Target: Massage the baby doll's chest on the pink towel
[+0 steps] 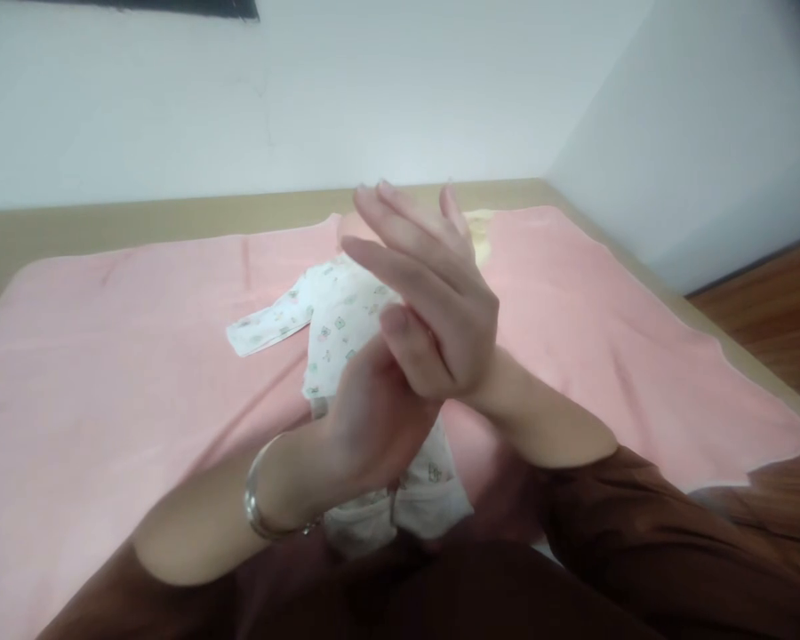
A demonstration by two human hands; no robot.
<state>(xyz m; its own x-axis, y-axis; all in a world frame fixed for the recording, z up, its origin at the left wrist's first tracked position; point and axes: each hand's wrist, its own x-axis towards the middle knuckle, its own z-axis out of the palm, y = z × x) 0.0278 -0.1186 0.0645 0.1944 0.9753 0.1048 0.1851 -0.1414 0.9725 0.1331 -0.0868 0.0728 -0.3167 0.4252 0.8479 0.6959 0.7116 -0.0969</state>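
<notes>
1. Your hands meet mid-scene: the right hand [457, 307] lies across the left hand [377, 418], its fingers extended, loose, pointing far and left.
2. Your left hand is angled up beneath it—its fingers are mostly hidden, so whether they are curled or straight cannot be told.
3. Your forearms slant inward from near left and right; a silver bracelet [252, 498] circles the left wrist.
4. Behind your hands, a small white printed garment [337, 333] lies on a pink blanket [140, 356]—one sleeve stretched left.
</notes>
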